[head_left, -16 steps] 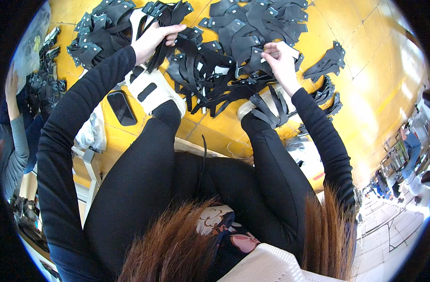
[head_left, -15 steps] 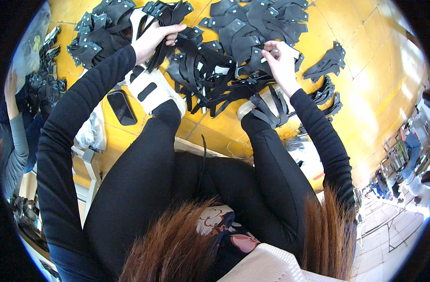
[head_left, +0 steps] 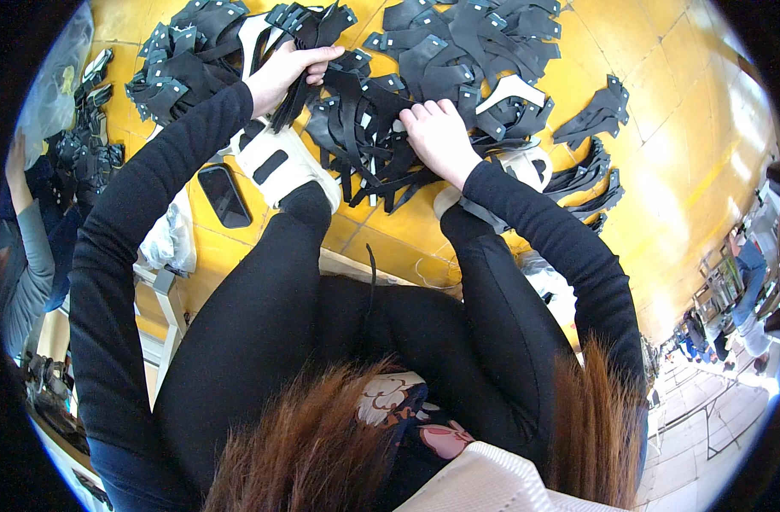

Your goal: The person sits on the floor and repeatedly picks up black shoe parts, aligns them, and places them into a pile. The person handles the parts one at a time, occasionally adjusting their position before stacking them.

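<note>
My left hand [head_left: 281, 75] is closed around a bundle of black strap pieces [head_left: 293, 106], their wide ends with small pale tags fanning out above it and their thin ends hanging below. My right hand [head_left: 441, 141] is over the middle heap of black strap pieces [head_left: 356, 128], its fingers curled and drawn together. A small whitish bit shows at its fingertips, but what they grip is hidden. More tagged black pieces [head_left: 441, 60] lie piled beyond the right hand. A white curved piece [head_left: 511, 90] rests on the right side of that pile.
Another heap of black pieces [head_left: 164, 72] lies at the far left, with smaller groups [head_left: 595, 115] at the right. A phone [head_left: 224, 196] lies on the yellow floor [head_left: 663, 171] beside my left white sandal [head_left: 279, 166]. Another person's arm [head_left: 27, 256] shows at the left edge.
My right hand has moved left from the right-hand pile to the middle heap, and its fingers have drawn together. The white curved piece now shows where it was. My left hand keeps its bundle.
</note>
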